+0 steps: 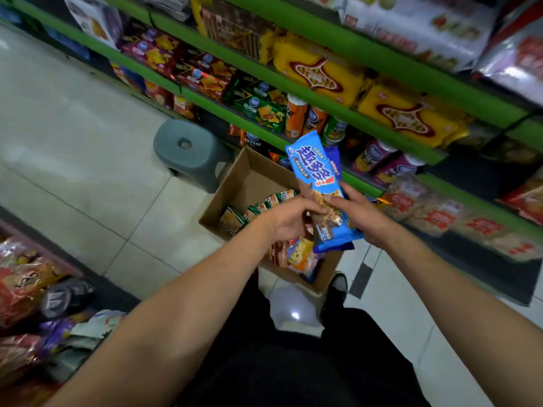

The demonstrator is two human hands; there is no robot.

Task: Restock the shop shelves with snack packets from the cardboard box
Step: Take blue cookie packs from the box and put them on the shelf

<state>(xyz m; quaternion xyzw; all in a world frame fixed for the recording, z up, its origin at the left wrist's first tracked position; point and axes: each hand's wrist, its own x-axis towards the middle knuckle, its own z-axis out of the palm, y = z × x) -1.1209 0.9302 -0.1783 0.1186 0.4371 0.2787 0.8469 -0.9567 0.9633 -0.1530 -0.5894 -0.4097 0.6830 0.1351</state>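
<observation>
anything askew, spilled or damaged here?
Nothing stands out. Both the left hand and right hand hold the blue cookie packets above the open cardboard box, where other packets sit inside. No spill or tear visible.

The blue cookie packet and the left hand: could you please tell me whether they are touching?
Touching. The head view shows the left hand with its fingertips pinching the lower part of the blue cookie packet, which the right hand grips too.

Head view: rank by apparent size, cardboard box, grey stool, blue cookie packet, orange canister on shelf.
1. cardboard box
2. grey stool
3. blue cookie packet, held up nearer the camera, so it may look bigger than it is
4. orange canister
</observation>
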